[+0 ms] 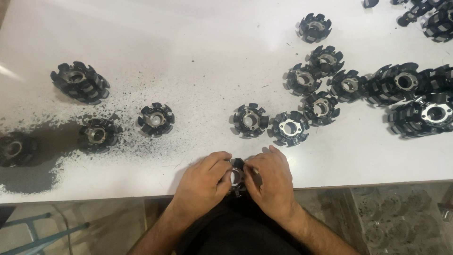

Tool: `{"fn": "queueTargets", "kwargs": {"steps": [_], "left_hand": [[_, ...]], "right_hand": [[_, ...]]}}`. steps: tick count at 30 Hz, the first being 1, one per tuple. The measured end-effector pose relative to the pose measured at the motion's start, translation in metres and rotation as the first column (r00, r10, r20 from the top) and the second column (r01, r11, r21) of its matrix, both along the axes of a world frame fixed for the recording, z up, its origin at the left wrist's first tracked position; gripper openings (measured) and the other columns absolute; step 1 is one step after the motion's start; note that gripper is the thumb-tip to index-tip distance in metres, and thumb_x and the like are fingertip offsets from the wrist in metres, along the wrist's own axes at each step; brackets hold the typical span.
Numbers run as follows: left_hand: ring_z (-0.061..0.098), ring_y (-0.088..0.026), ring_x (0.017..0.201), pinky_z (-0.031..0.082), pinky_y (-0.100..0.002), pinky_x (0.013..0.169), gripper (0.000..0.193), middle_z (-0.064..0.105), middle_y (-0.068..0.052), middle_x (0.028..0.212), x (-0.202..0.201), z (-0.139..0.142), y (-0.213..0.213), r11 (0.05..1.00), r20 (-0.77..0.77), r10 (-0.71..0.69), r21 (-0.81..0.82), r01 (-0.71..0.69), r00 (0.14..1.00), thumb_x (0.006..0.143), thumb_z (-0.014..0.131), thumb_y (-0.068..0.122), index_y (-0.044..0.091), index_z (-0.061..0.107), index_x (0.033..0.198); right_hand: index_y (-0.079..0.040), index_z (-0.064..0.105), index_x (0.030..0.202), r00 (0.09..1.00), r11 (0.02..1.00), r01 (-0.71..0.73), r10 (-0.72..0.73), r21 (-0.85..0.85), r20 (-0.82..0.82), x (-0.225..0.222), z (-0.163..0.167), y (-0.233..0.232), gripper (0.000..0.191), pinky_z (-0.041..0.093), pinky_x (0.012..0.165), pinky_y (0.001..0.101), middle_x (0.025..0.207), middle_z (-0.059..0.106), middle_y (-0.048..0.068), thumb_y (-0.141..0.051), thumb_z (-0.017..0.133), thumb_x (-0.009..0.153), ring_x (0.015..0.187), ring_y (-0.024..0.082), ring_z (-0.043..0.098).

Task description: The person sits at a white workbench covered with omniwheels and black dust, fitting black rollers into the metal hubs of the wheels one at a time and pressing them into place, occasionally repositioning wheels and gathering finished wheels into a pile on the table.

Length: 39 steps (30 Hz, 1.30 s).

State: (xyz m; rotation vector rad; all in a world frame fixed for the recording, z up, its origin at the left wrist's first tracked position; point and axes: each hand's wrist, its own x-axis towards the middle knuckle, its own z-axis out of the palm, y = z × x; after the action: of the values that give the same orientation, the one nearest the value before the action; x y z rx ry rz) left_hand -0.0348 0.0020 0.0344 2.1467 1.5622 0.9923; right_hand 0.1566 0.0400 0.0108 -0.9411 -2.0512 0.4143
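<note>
White worktop (198, 56), viewed from above, inspected left to right. Far left: dark grey powder (33, 174) heaped and scattered thinly toward the centre, with one black toothed core (14, 150) sitting in the heap, likely residue shed from the parts. Just right of it: a taller stack of cores (80, 82) above, a single dusty core (97, 134) below, and a cleaner single core (156, 120) at the edge of the scatter, each lying flat with the bore up and well apart from the others. At the near edge, centre: left hand (204, 182) and right hand (269, 182) closed together around one small black core (237, 175), fingers (222, 163) of both curled onto its teeth and gripping it from opposite sides, bore facing up; held just over the worktop edge, apparently for close handling within easy reach. Directly beyond the hands: two single cores (250, 121) (289, 128) laid flat, nearly touching. Further right: a loose cluster of singles (321, 78), several touching, and one apart higher up (314, 27). Far right: larger stacked cores (415, 101) crowded together and tilted against one another, seemingly a bulk pile. Below the worktop: grey floor (401, 222) and a blue frame (33, 236).
</note>
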Motion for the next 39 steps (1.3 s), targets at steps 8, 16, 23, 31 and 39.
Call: {"fn": "queueTargets", "kwargs": {"steps": [8, 16, 23, 31, 39], "left_hand": [[0.068, -0.032, 0.095, 0.055, -0.044, 0.078, 0.015, 0.066, -0.011, 0.112, 0.0, 0.003, -0.003, 0.997, -0.09, -0.022, 0.074, 0.028, 0.996, 0.074, 0.072, 0.005, 0.005, 0.065, 0.088], [0.067, -0.03, 0.098, 0.056, -0.042, 0.078, 0.013, 0.066, -0.012, 0.111, -0.004, 0.006, 0.003, 0.995, -0.077, 0.037, 0.097, -0.029, 0.996, 0.075, 0.07, 0.004, 0.003, 0.066, 0.087], [0.068, -0.031, 0.098, 0.055, -0.043, 0.081, 0.011, 0.064, -0.011, 0.112, 0.004, 0.007, 0.0, 0.995, -0.1, -0.025, 0.091, 0.034, 0.995, 0.077, 0.071, 0.008, 0.006, 0.066, 0.087], [0.071, -0.033, 0.086, 0.057, -0.041, 0.073, 0.013, 0.07, -0.012, 0.102, 0.002, 0.002, 0.0, 0.997, 0.131, 0.049, -0.071, -0.04, 0.99, 0.086, 0.069, 0.006, 0.004, 0.065, 0.098], [0.069, -0.033, 0.089, 0.056, -0.042, 0.075, 0.01, 0.071, -0.012, 0.107, 0.001, -0.001, -0.004, 0.99, 0.127, 0.075, -0.127, -0.058, 0.989, 0.084, 0.07, 0.005, 0.003, 0.064, 0.092]], "right_hand": [[-0.006, 0.062, 0.104, 1.0, 1.0, -0.015, 0.015, 0.001, -0.015, 0.001, -0.004, -0.001, 0.029, 0.047, 0.109, 0.0559, 0.099, 0.068, 0.009, -0.001, 0.078, 0.08, 0.097, 0.03, 0.067], [-0.006, 0.062, 0.104, 1.0, 1.0, -0.025, 0.024, -0.009, -0.007, 0.002, -0.008, -0.001, 0.03, 0.046, 0.11, 0.0564, 0.1, 0.068, 0.008, -0.001, 0.078, 0.079, 0.097, 0.028, 0.067], [-0.006, 0.063, 0.105, 1.0, 1.0, -0.01, 0.01, 0.0, -0.018, 0.001, -0.009, -0.001, 0.027, 0.047, 0.11, 0.0555, 0.1, 0.068, 0.008, -0.002, 0.078, 0.082, 0.098, 0.027, 0.067], [-0.007, 0.064, 0.104, 0.994, 0.997, -0.072, 0.072, 0.008, -0.086, 0.009, -0.011, -0.01, 0.029, 0.043, 0.114, 0.0579, 0.103, 0.069, 0.009, -0.001, 0.078, 0.08, 0.104, 0.026, 0.069], [-0.007, 0.064, 0.105, 0.992, 0.994, -0.103, 0.105, 0.025, -0.074, 0.008, -0.021, -0.019, 0.032, 0.043, 0.114, 0.0589, 0.102, 0.067, 0.009, 0.0, 0.08, 0.077, 0.107, 0.028, 0.068]]}}
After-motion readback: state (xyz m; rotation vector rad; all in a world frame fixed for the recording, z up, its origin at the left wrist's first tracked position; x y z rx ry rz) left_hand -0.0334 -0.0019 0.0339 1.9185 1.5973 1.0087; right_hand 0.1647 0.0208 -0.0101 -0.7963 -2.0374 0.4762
